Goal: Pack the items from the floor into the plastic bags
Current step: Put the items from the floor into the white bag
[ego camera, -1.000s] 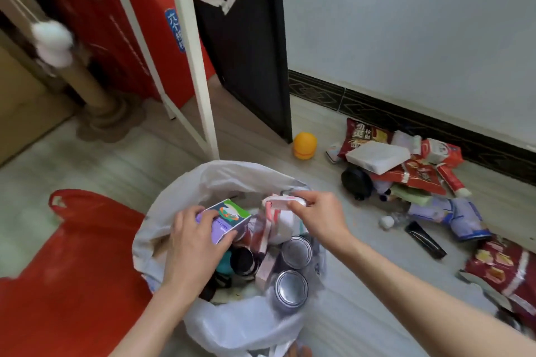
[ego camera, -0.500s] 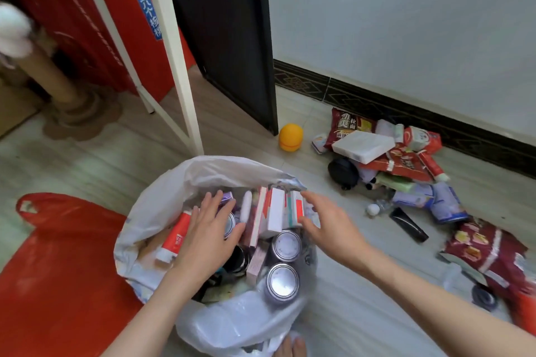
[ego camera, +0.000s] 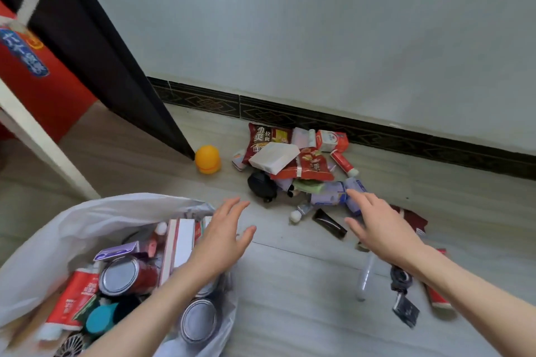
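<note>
Both hands are released, fingers spread, holding nothing: left hand point(ego camera: 223, 238) over the white plastic bag point(ego camera: 87, 217) rim, right hand point(ego camera: 377, 229) near the black tube point(ego camera: 329, 223) on the floor point(ego camera: 290, 284).

Pale floor point(ego camera: 290, 284), white bag point(ego camera: 58, 229), item pile point(ego camera: 298, 165), orange ball point(ego camera: 207, 159)

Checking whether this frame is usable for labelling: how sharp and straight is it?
Head view: the skirting bows from wide-angle distortion; the left hand and right hand are softly motion-blurred; the noodle packet print stays readable; light is even, without glare.
</note>
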